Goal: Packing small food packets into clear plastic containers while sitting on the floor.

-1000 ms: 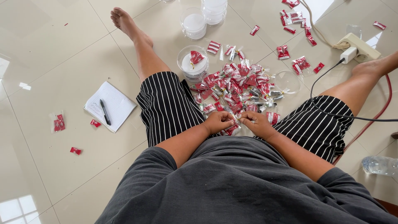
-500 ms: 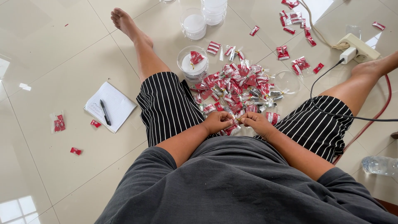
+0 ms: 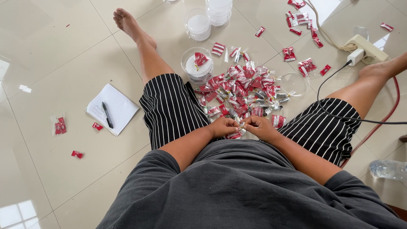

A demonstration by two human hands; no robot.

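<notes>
I sit on a tiled floor with my legs spread. Between them lies a heap of small red and silver sachets (image 3: 243, 91). My left hand (image 3: 224, 127) and my right hand (image 3: 259, 127) meet close to my belly, both pinching one small sachet (image 3: 241, 126) between the fingertips. More sachets lie just under my hands. A clear round tub (image 3: 197, 64) with a white lid stands beyond the heap, a red sachet resting on top.
A notepad with a pen (image 3: 112, 108) lies left of my left thigh. Stray sachets (image 3: 58, 126) dot the floor. More clear tubs (image 3: 198, 24) stand farther out. A power strip (image 3: 364, 48) with cables is at the right, a water bottle (image 3: 388, 169) by my right knee.
</notes>
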